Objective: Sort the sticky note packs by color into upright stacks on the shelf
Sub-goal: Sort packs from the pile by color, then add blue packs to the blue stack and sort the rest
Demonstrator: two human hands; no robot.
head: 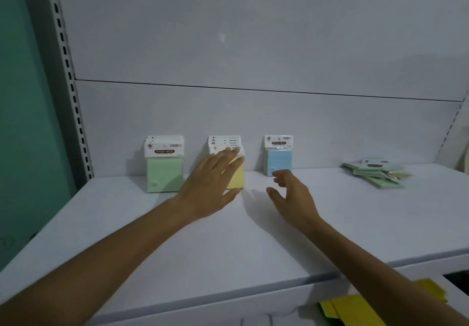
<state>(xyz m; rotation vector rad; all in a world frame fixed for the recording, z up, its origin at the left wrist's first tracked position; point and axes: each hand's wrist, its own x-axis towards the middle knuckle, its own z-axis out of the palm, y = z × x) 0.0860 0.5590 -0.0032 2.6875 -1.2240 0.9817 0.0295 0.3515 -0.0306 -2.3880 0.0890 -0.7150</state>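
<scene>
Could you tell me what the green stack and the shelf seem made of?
The green stack looks like matte pastel paper pads topped with white printed card headers. The shelf looks like smooth white painted metal or laminate; its even, seamless surface leaves that open.

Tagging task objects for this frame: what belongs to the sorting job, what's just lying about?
Job: green stack, yellow stack with left hand flat against it, blue stack, unsorted pile of packs lying flat, shelf, right hand empty.
Lying about: yellow sheets below the shelf, slotted upright.

Gaps between green stack (164,166), yellow stack (234,173), blue stack (278,155)
</scene>
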